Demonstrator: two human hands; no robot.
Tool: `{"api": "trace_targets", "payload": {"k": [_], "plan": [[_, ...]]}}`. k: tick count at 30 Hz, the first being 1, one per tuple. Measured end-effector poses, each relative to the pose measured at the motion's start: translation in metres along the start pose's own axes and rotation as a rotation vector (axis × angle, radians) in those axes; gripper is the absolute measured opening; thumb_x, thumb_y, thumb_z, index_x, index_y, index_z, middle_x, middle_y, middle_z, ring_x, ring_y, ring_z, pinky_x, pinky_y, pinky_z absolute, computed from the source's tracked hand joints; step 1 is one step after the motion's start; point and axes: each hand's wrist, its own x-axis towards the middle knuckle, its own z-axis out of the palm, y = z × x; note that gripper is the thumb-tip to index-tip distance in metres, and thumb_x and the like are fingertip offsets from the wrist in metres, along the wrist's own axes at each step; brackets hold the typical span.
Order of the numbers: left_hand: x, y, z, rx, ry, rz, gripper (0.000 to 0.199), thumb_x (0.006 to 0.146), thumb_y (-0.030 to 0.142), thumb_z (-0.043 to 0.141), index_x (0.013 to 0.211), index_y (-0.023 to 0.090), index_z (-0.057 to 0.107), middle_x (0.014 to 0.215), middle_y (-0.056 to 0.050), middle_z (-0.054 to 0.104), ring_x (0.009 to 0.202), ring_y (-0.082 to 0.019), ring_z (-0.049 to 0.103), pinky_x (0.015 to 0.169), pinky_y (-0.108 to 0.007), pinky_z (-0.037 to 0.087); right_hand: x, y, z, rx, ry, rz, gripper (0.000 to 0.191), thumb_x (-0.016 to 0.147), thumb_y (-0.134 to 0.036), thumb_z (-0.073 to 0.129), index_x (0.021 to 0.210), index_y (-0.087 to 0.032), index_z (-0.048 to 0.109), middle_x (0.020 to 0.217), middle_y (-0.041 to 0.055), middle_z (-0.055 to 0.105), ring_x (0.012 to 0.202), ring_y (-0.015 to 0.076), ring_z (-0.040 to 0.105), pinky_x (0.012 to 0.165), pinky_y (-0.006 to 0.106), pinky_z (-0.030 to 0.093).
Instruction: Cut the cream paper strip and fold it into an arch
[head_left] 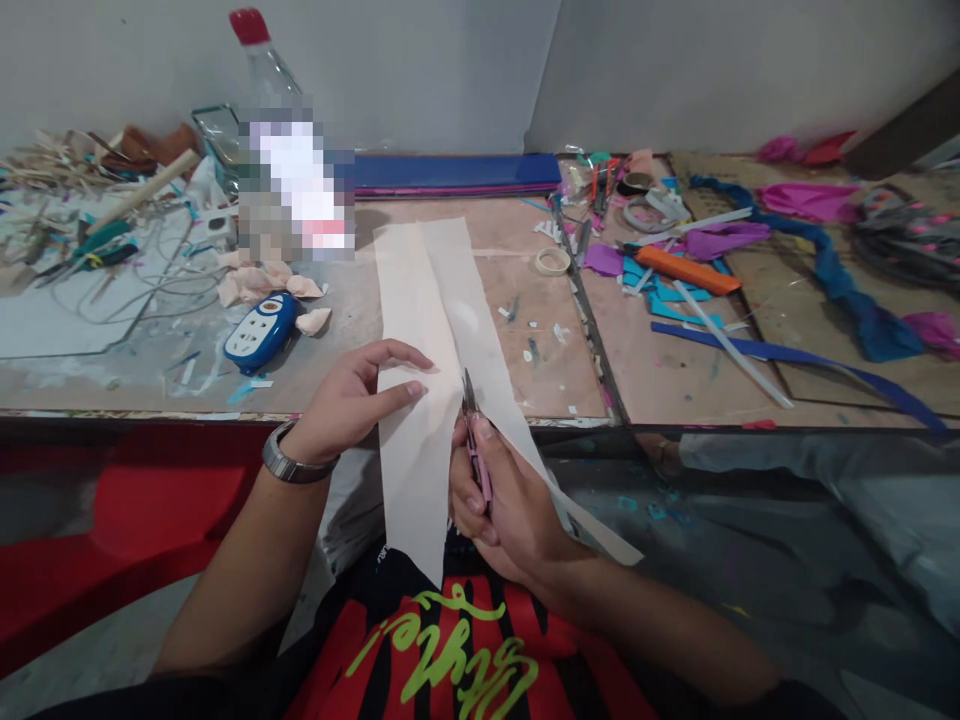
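Left hand [360,395] lay half-spread on the pale sheet [412,460], thumb and index finger apart with their tips on its surface; I could not tell whether it pinched anything. Right hand [510,490] I noted as curled firmly around pink-handled scissors [478,455], blades pointing away from the wearer at the split in the sheet. I recorded the sheet as lying partly on the worktop [559,385], its near part extending past the front edge toward the wearer's lap, a narrow strip trailing out beyond the right wrist. Left of the sheet I logged a blue-and-white power socket [259,333] near some peach scraps [251,285]; to the right, a tape ring [552,272] and, farther off, an orange cutter [688,270]. Behind, I saw a flat blue stack [454,170].
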Motion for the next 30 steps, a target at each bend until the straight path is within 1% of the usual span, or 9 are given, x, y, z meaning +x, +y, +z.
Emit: {"api": "trace_targets", "payload": {"k": [5, 9, 14, 20, 24, 26, 30], "plan": [[-0.0017, 0.0019, -0.0021, 0.050, -0.059, 0.047, 0.021, 0.086, 0.033, 0.079, 0.102, 0.019, 0.075, 0.101, -0.005, 0.074, 0.076, -0.011, 0.062, 0.064, -0.022, 0.046, 0.0015, -0.0008, -0.0013, 0.016, -0.021, 0.029, 0.038, 0.096, -0.059, 0.062, 0.095, -0.023, 0.052, 0.048, -0.0132, 0.045, 0.028, 0.0030, 0.023, 0.030, 0.013, 0.021], [-0.0015, 0.0024, -0.0038, 0.080, -0.059, 0.075, 0.020, 0.086, 0.032, 0.079, 0.100, 0.018, 0.076, 0.102, -0.006, 0.074, 0.082, -0.013, 0.063, 0.067, -0.022, 0.046, 0.0027, 0.0001, -0.0020, 0.003, -0.018, 0.033, 0.038, 0.097, -0.060, 0.061, 0.095, -0.022, 0.053, 0.048, -0.0132, 0.045, 0.028, 0.0033, 0.022, 0.030, 0.014, 0.021], [-0.0014, 0.0014, -0.0049, 0.091, -0.064, 0.060, 0.020, 0.087, 0.034, 0.078, 0.099, 0.018, 0.077, 0.098, -0.006, 0.075, 0.076, -0.012, 0.062, 0.064, -0.021, 0.045, 0.0024, -0.0007, -0.0013, 0.001, -0.015, 0.044, 0.040, 0.096, -0.061, 0.062, 0.095, -0.022, 0.052, 0.048, -0.0133, 0.045, 0.029, 0.0032, 0.022, 0.030, 0.014, 0.022], [-0.0021, 0.0021, -0.0032, 0.095, -0.063, 0.056, 0.019, 0.087, 0.034, 0.078, 0.096, 0.018, 0.077, 0.095, -0.006, 0.075, 0.077, -0.012, 0.062, 0.066, -0.022, 0.047, 0.0023, -0.0022, -0.0004, -0.014, -0.011, 0.056, 0.040, 0.095, -0.061, 0.062, 0.094, -0.023, 0.051, 0.047, -0.0136, 0.045, 0.029, 0.0033, 0.023, 0.031, 0.014, 0.022], [-0.0030, 0.0040, -0.0030, 0.104, -0.060, 0.034, 0.021, 0.086, 0.037, 0.078, 0.095, 0.018, 0.077, 0.093, -0.006, 0.075, 0.074, -0.012, 0.061, 0.063, -0.023, 0.046, 0.0023, -0.0025, 0.0001, -0.015, -0.014, 0.052, 0.039, 0.097, -0.060, 0.061, 0.095, -0.023, 0.050, 0.048, -0.0135, 0.045, 0.029, 0.0035, 0.024, 0.031, 0.014, 0.022], [-0.0031, 0.0045, -0.0039, 0.112, -0.058, 0.028, 0.021, 0.087, 0.037, 0.077, 0.095, 0.018, 0.077, 0.094, -0.006, 0.075, 0.076, -0.013, 0.062, 0.063, -0.023, 0.047, 0.0025, -0.0025, 0.0002, -0.014, -0.013, 0.050, 0.038, 0.097, -0.059, 0.060, 0.095, -0.023, 0.049, 0.048, -0.0135, 0.045, 0.029, 0.0038, 0.024, 0.031, 0.014, 0.022], [-0.0017, 0.0032, -0.0043, 0.035, -0.027, 0.033, 0.022, 0.090, 0.038, 0.073, 0.104, 0.021, 0.076, 0.109, -0.007, 0.075, 0.080, -0.013, 0.064, 0.063, -0.022, 0.048, 0.0023, -0.0017, 0.0003, -0.009, -0.011, 0.039, 0.037, 0.097, -0.058, 0.060, 0.093, -0.023, 0.048, 0.047, -0.0134, 0.045, 0.029, 0.0039, 0.023, 0.031, 0.014, 0.022]]}}
